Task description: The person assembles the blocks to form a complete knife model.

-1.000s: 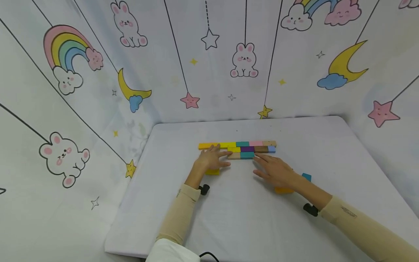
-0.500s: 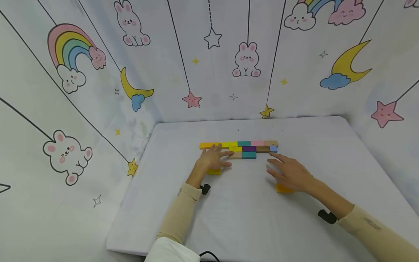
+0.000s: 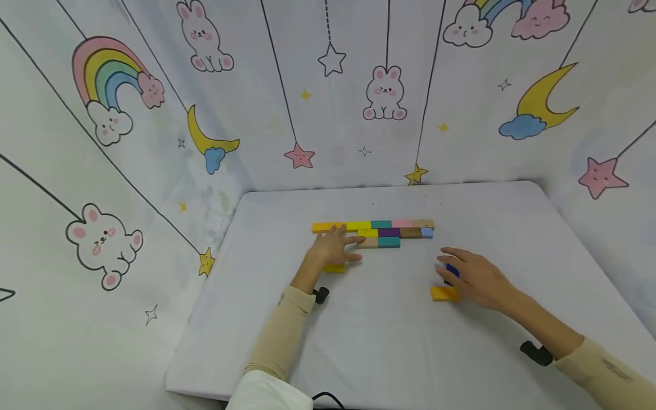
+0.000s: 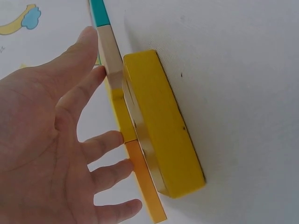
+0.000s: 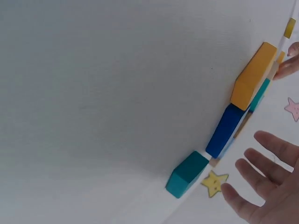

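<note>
Flat coloured blocks lie in stepped rows on the white table. My left hand [image 3: 332, 249] has its fingers spread at the rows' left end, fingertips at a yellow-orange block [image 3: 327, 227] and a beige block [image 3: 368, 243]. Close by its wrist lies a separate yellow block [image 4: 163, 126]. With fingers extended and holding nothing, my right hand [image 3: 476, 276] hovers over a dark blue block [image 3: 452, 273], partly covering it. An orange block [image 3: 445, 294] sits just nearer to me. The right wrist view also has a teal block [image 5: 187, 175], hidden in the head view.
The rows also include a teal block [image 3: 389, 242], a purple block [image 3: 388, 232], a brown block [image 3: 410, 233], a pink block [image 3: 402, 224] and a light blue block [image 3: 427, 233]. Behind the table [image 3: 379, 341] hangs a patterned white cloth [image 3: 348, 125].
My right hand has moved away from the rows, rightward and toward me, uncovering part of the dark blue block. The left hand has stayed in place. The blocks look unmoved.
</note>
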Motion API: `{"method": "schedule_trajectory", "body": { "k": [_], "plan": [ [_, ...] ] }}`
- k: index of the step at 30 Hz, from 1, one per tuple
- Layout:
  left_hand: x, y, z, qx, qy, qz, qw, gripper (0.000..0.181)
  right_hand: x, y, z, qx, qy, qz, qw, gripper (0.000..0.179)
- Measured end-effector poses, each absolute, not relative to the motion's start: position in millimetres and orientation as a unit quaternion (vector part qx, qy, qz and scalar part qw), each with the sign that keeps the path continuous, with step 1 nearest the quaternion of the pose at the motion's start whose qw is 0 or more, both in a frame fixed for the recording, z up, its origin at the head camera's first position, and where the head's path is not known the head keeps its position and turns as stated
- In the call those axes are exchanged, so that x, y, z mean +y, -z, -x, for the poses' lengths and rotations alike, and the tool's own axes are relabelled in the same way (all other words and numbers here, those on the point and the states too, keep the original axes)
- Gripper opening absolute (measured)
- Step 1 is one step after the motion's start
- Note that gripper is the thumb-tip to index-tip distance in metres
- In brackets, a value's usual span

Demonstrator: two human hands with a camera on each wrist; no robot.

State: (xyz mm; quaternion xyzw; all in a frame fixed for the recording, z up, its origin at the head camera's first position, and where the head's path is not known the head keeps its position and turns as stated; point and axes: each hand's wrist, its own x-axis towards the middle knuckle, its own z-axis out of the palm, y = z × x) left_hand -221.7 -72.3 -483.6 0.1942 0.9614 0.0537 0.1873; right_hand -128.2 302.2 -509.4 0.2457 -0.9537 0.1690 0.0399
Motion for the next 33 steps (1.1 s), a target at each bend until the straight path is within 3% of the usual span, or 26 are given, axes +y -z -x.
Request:
{"method": "schedule_trajectory", "body": {
  "k": [17, 33],
  "plan": [
    [-74.7, 483.5, 225.9, 0.959, -0.071, -0.195, 0.195, 0.064, 328.1, 506.0, 94.6, -0.951, -0.168, -0.253, 0.052, 0.043],
    [-72.9, 482.7, 223.9, 0.958, -0.07, -0.195, 0.2, 0.064, 335.9, 519.8, 86.5, -0.944, -0.163, -0.283, 0.054, 0.046]
  ]
}}
